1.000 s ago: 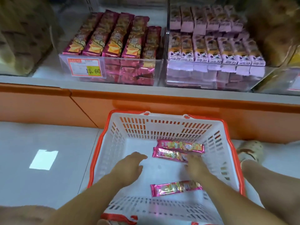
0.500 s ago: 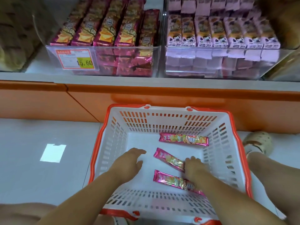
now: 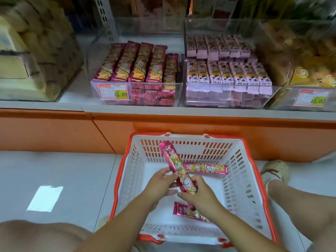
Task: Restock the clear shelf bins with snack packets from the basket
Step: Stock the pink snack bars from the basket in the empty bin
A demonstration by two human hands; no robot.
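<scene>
Shop aisle viewed looking down. Pale grey floor tiles [image 3: 54, 170] fill the lower left of the frame, crossed by thin dark joints. A bright, roughly rectangular patch of light [image 3: 45, 198] lies on the tiles at lower left. Across the middle of the frame runs the glossy orange base panel [image 3: 45, 131] of a shelving unit, split by a slanting seam left of centre. Directly above it is a pale shelf edge [image 3: 41, 105]. At upper centre-left a white perforated upright [image 3: 104, 17] rises against a dim, shadowed back
</scene>
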